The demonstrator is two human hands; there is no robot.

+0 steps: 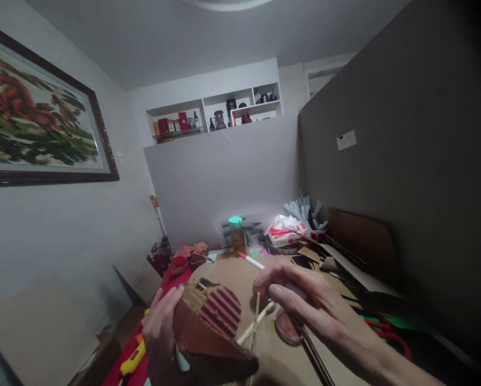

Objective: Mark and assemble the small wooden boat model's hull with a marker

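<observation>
My left hand point(162, 332) grips a brown cardboard model point(208, 338) with a ribbed red piece point(223, 309) on its top, held up over the table. My right hand point(304, 303) is closed on a thin pale wooden stick point(254, 324) whose end touches the model beside the ribbed piece. A second thin stick point(257, 316) stands beside it. Just beyond my right fingers lies a white pen with a red tip point(251, 261).
The table point(232, 273) is covered with brown cardboard and scraps. At its back stand a jar with a green lid point(236, 234), a tissue pack point(286, 229) and a cup of tools point(306, 214). A yellow utility knife point(132, 362) lies at the left edge. Grey boards wall the back and right.
</observation>
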